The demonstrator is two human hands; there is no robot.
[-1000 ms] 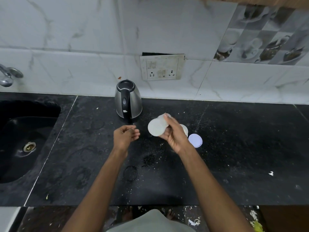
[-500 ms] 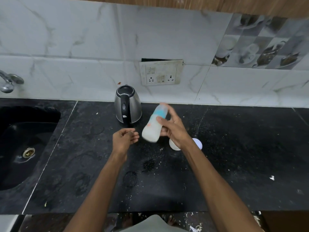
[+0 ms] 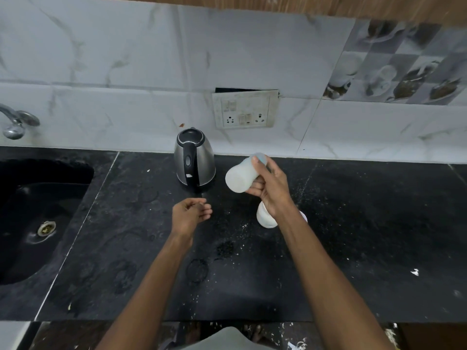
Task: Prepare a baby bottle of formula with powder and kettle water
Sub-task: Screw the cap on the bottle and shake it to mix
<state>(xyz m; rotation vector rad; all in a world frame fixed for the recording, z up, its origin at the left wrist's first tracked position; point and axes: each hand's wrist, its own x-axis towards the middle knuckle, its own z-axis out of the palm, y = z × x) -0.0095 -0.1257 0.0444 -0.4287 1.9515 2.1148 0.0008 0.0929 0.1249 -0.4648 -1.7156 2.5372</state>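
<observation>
My right hand [image 3: 271, 188] grips a baby bottle [image 3: 240, 176] filled with milky white liquid. The bottle is tilted in the air, its base towards me and its blue cap end pointing away. It hangs just right of the steel kettle [image 3: 194, 160], which stands on the black counter [image 3: 366, 223] by the wall. Below my right wrist a white powder container [image 3: 264, 215] sits on the counter, and its pale lid [image 3: 304, 217] peeks out beside it. My left hand [image 3: 190, 215] hovers over the counter in front of the kettle, fingers loosely curled, holding nothing.
A black sink [image 3: 38, 218] with a metal drain lies at the left, a tap [image 3: 17, 122] above it. A wall socket plate [image 3: 245, 109] is behind the kettle. White powder specks and water rings mark the counter. A white scrap [image 3: 414, 272] lies at the right.
The bottle has swung in my right hand: base towards me, then more upright, now base towards me again, a shaking motion. My left hand has stayed almost still.
</observation>
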